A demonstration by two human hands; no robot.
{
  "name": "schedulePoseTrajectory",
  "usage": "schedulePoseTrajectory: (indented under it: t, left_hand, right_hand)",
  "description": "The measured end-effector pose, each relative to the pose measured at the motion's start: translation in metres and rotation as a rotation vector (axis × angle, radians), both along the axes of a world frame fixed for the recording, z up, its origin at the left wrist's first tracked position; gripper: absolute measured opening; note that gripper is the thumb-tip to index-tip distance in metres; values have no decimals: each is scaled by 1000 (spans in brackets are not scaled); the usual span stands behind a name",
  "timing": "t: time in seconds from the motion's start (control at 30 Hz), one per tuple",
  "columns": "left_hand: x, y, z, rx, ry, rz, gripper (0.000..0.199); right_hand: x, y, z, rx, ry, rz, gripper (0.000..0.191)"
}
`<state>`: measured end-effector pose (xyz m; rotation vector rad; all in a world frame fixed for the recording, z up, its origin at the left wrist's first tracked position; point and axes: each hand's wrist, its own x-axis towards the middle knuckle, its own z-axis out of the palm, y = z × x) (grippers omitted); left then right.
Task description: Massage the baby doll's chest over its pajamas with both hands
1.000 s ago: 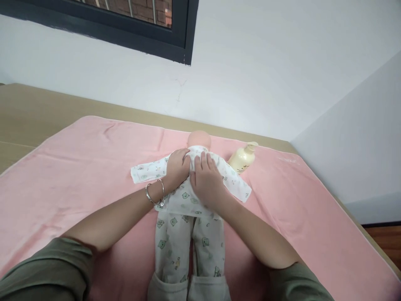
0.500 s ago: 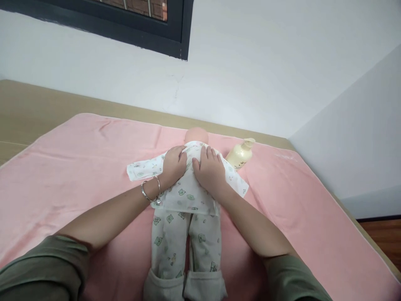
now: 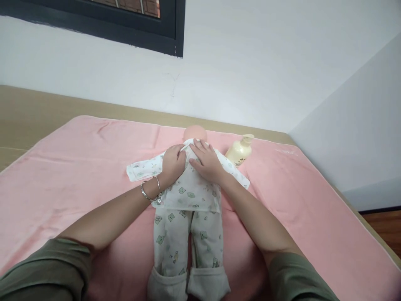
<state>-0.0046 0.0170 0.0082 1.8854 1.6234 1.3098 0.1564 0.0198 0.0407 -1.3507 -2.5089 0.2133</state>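
A doll (image 3: 195, 132) lies on a pink cloth (image 3: 125, 138), its head toward the wall and its face not visible. It wears a white printed top (image 3: 194, 194) and matching trousers (image 3: 172, 238) with turned-up cuffs. My left hand (image 3: 173, 164), with bracelets at the wrist, is closed at the left of the top's chest, near the collar; its fingertips are partly hidden. My right hand (image 3: 206, 161) lies flat on the upper chest of the top, fingers apart and pointing up-left to the collar.
A cream pump bottle (image 3: 240, 150) leans on the cloth right of the doll's shoulder. The wooden surface (image 3: 46, 102) shows behind the cloth. A white wall (image 3: 234, 62) with a dark window frame (image 3: 150, 31) rises at the back.
My right hand has turned and slid left and up toward the collar. My left hand stays at nearly the same place on the top.
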Motion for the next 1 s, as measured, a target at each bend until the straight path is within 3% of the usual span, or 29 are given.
schedulePoseTrajectory:
  t: [0.1,0.23,0.37,0.47,0.6,0.7,0.83,1.0]
  left_hand:
    - [0,0,1,-6,3,14,38]
    - [1,1,0,-17,-5,32,36]
    - [0,3,-3,-8,-8,30,38]
    - [0,4,-4,9,6,28,37]
    - [-1,4,-3,7,24,14,34]
    - [-1,4,-2,5,22,9,35]
    - [-1,3,0,-6,30,-4,35]
    - [-1,2,-1,-4,15,3,30]
  right_hand:
    - [-1,-2,-2,10,6,-64,62]
    - [-21,-39,-9,106,-8,-240,61]
    - [-35,-64,-10,139,-30,-101,60]
    - [-27,-50,-7,101,-8,-19,58]
    - [-7,-10,-2,10,-48,77,59]
    - [-2,2,0,-18,-70,19,63]
    - [-15,-28,-4,79,-47,-196,63]
    - [-34,-69,-11,235,-95,-79,60]
